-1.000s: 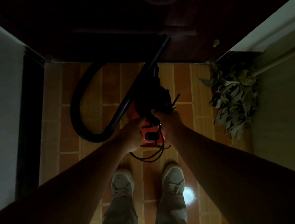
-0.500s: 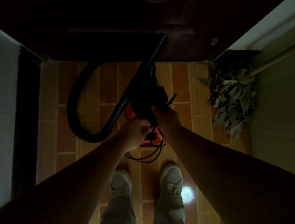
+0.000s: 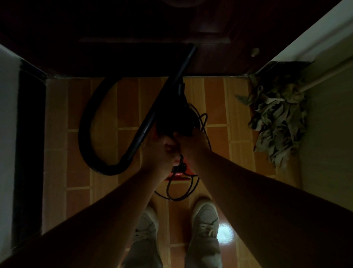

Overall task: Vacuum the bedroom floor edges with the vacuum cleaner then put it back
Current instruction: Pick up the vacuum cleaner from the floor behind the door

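Gripped by left hand [image 3: 159,155] and right hand [image 3: 192,142], the red-black vacuum cleaner [image 3: 177,174] is shown, hose [image 3: 83,137] looped at nine o'clock; top obscured by darkness.

Rag mop [image 3: 280,123] against right wall [image 3: 341,152], dark wooden door [image 3: 120,22] ahead, 2 pale shoes [image 3: 205,218] below

i see my left grip [image 3: 160,154] and right grip [image 3: 192,141] meet atop the red vacuum cleaner [image 3: 177,175]. the left curls round the black cord [image 3: 177,198]; the right's hold is too dark to read. the hose [image 3: 82,139] arcs left over the tiled floor [image 3: 127,108].
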A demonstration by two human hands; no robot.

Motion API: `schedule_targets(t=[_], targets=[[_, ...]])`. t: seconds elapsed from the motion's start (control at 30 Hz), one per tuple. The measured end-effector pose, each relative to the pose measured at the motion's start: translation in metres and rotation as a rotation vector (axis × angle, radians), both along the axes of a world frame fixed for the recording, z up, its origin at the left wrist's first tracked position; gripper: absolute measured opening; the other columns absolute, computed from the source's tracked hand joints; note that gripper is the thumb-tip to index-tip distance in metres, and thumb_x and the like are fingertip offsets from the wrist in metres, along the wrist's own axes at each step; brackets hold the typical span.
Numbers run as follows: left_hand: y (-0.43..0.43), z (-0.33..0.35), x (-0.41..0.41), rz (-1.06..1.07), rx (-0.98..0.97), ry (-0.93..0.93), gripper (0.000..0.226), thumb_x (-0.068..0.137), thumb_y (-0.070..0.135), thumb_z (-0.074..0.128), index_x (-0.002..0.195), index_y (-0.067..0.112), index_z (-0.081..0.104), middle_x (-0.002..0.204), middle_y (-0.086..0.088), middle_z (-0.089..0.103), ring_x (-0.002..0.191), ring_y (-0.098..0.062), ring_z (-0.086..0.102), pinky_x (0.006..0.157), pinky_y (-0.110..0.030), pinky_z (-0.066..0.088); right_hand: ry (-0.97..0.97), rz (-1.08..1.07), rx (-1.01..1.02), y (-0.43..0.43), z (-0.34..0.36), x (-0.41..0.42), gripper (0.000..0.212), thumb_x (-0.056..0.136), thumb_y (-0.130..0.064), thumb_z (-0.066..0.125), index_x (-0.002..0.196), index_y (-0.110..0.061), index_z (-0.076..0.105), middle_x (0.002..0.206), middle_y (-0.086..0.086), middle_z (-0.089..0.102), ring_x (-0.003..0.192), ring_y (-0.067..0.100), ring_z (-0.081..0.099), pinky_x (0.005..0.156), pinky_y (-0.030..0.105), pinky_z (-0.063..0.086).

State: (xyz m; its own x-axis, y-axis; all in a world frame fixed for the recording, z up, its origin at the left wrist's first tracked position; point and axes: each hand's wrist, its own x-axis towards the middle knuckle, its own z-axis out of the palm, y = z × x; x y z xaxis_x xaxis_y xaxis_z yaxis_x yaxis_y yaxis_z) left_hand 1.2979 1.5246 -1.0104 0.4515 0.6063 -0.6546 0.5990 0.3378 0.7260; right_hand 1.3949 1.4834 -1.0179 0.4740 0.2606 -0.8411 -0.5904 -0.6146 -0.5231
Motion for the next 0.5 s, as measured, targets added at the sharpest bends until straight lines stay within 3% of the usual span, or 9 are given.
schedule_targets(t=[0.07,0.2,0.23,0.33,0.4,0.5], targets=[[0.004,0.000,-0.003,-0.020,0.027,0.003,0.022,0.085,-0.004,0.077,0.089,0.012,0.063,0.088,-0.008,0.071,0.078,-0.017,0.074,0.067,-0.033,0.065,-0.018,0.026,0.017,0.001,-0.001,0.000,0.038,0.097,-0.020,0.065,0.134,-0.017,0.057,0.116,0.010,0.069,0.098,0.023,0.070,0.077,0.038,0.062],[0.021,-0.004,-0.011,0.049,-0.062,-0.005,0.017,0.090,-0.002,0.072,0.096,0.009,0.061,0.094,-0.012,0.069,0.088,-0.024,0.073,0.076,-0.035,0.064,-0.095,0.158,0.039,0.002,0.002,-0.004,0.041,0.105,-0.025,0.053,0.145,-0.017,0.048,0.115,0.002,0.064,0.084,0.009,0.061,0.057,0.021,0.044],[0.026,-0.007,-0.013,0.070,-0.047,0.006,0.015,0.091,0.001,0.072,0.098,0.010,0.061,0.098,-0.013,0.069,0.091,-0.024,0.073,0.077,-0.034,0.063,-0.112,0.178,0.044,0.003,0.002,-0.005,0.044,0.105,-0.027,0.051,0.148,-0.017,0.044,0.115,0.000,0.061,0.088,0.009,0.060,0.060,0.021,0.041],[0.044,-0.019,-0.018,0.034,0.131,0.066,0.024,0.094,0.013,0.070,0.116,0.008,0.060,0.110,-0.003,0.065,0.099,-0.015,0.066,0.083,-0.027,0.057,-0.149,0.205,0.042,0.007,0.001,-0.009,0.059,0.104,-0.036,0.053,0.156,-0.018,0.030,0.136,0.004,0.055,0.126,0.024,0.056,0.082,0.023,0.041],[0.056,-0.027,-0.019,-0.014,0.228,0.127,0.036,0.097,0.017,0.067,0.129,0.007,0.056,0.121,-0.003,0.061,0.110,-0.016,0.061,0.082,-0.019,0.049,-0.172,0.215,0.015,0.010,-0.001,-0.011,0.062,0.104,-0.035,0.054,0.156,-0.017,0.026,0.145,0.008,0.052,0.130,0.029,0.053,0.084,0.028,0.040],[0.069,-0.040,-0.017,-0.119,0.236,0.195,0.049,0.100,0.010,0.060,0.146,0.015,0.044,0.142,-0.007,0.052,0.123,-0.022,0.057,0.077,-0.017,0.044,-0.199,0.233,-0.042,0.013,-0.004,-0.013,0.059,0.104,-0.034,0.054,0.153,-0.015,0.027,0.142,0.012,0.055,0.128,0.031,0.056,0.084,0.030,0.042]])
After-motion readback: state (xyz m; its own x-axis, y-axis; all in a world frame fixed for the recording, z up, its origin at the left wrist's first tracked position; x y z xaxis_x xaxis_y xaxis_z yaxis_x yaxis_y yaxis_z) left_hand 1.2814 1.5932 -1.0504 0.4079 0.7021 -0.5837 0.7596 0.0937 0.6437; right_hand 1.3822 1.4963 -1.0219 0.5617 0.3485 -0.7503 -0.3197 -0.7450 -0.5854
